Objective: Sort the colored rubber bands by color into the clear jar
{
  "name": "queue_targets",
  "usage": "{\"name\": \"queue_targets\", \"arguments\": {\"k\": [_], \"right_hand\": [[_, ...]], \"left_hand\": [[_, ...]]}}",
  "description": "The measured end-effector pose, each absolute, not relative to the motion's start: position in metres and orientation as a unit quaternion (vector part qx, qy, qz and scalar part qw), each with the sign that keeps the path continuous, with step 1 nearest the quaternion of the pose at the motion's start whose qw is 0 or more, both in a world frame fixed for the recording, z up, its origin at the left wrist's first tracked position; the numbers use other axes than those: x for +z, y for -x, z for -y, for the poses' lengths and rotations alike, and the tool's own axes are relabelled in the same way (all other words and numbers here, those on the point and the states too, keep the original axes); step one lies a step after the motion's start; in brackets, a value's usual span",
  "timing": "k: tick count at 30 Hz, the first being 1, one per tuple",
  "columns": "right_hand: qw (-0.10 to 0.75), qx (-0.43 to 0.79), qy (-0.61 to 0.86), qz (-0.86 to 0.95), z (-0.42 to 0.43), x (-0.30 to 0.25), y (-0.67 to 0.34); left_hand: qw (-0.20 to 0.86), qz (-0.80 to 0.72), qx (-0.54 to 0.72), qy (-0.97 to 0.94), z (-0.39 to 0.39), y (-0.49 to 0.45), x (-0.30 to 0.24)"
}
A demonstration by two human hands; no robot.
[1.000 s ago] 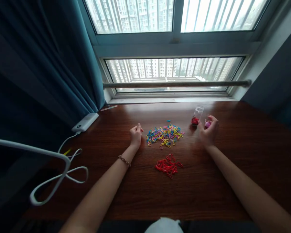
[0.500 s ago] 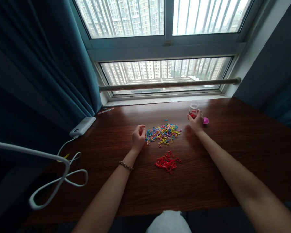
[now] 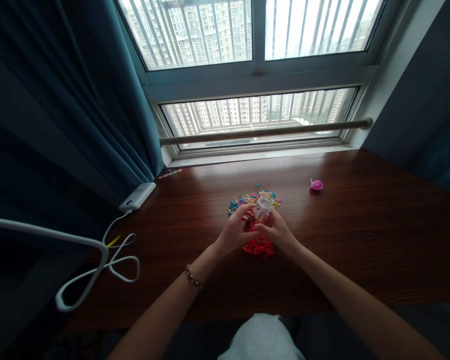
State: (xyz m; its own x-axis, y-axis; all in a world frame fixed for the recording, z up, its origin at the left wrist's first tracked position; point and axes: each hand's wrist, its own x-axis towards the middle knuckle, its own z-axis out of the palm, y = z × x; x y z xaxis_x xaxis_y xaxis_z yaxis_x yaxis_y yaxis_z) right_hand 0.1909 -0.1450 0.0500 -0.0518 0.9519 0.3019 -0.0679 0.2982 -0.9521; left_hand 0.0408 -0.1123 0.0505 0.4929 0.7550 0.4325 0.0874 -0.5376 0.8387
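Note:
My right hand (image 3: 280, 232) is closed around a clear jar (image 3: 264, 201) with a ring-shaped open mouth. The jar leans, its mouth towards the window, and red pieces show near its lower end. My left hand (image 3: 235, 231) curls round that lower end from the other side, fingertips by the jar. Beneath both hands lies a pile of small red clips (image 3: 260, 248) on the table. Behind them spreads a heap of small blue, yellow and pink clips (image 3: 235, 204), partly hidden by the hands and jar.
A pink lid (image 3: 316, 185) lies on the brown wooden table (image 3: 360, 225) to the right. At the left are a white power strip (image 3: 137, 196), its looped cable (image 3: 114, 270) and a blue curtain (image 3: 108, 100). The window and its rail (image 3: 266, 133) border the far edge.
My right hand has brought the jar from the back right to above the red pile. My left hand has moved right and nearer, meeting the jar. The view has shifted slightly.

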Motion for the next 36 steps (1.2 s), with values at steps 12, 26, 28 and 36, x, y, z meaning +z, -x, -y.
{"name": "queue_targets", "arguments": {"k": [12,26,28,36], "right_hand": [[0.045,0.079,0.711,0.697,0.167,0.062,-0.217],[0.097,0.169,0.547,0.814,0.179,0.059,-0.196],[0.107,0.146,0.548,0.817,0.179,0.057,-0.192],[0.205,0.175,0.523,0.808,0.173,0.050,-0.190]], "left_hand": [[0.469,-0.313,0.551,-0.615,0.104,-0.001,0.040],[0.265,-0.414,0.486,-0.723,0.113,-0.006,0.044],[0.249,-0.421,0.475,-0.732,0.113,-0.006,0.046],[0.177,-0.428,0.414,-0.784,0.113,-0.002,0.049]]}}
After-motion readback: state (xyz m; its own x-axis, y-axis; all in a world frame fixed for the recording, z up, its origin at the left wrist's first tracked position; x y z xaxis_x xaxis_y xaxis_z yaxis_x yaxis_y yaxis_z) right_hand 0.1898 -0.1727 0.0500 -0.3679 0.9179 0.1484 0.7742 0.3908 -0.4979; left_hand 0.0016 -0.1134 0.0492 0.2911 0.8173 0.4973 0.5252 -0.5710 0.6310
